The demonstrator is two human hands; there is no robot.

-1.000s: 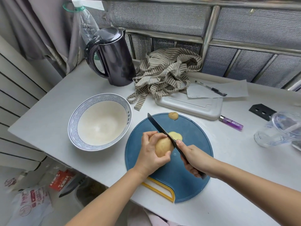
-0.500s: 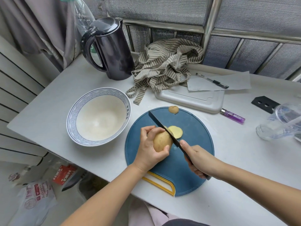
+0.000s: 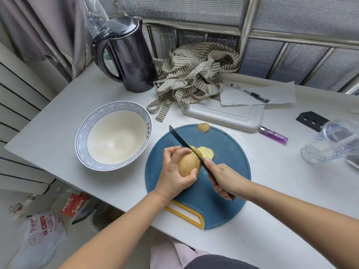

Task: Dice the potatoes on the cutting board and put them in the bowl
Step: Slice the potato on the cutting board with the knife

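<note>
A round blue cutting board (image 3: pixel 223 148) lies on the white table. My left hand (image 3: pixel 172 171) grips a yellow-brown potato (image 3: pixel 187 163) on the board. My right hand (image 3: pixel 225 178) grips the handle of a black knife (image 3: pixel 179 138), index finger along its spine; the blade rests against the potato's right end. A cut slice (image 3: pixel 206 152) lies flat just right of the blade. A small end piece (image 3: pixel 203 127) sits at the board's far edge. The blue-patterned white bowl (image 3: pixel 83 133) stands empty, left of the board.
A black kettle (image 3: pixel 130 57) stands at the back left, a striped cloth (image 3: pixel 194 74) beside it. A white tray (image 3: pixel 223 113), paper and pen (image 3: pixel 250 93) lie behind the board. A purple lighter (image 3: pixel 274 135) and clear plastic jug (image 3: pixel 334 142) are at the right.
The knife has moved through the potato's end and a slice now lies flat beside the blade. My left hand keeps its hold on the potato. The camera has tilted slightly.
</note>
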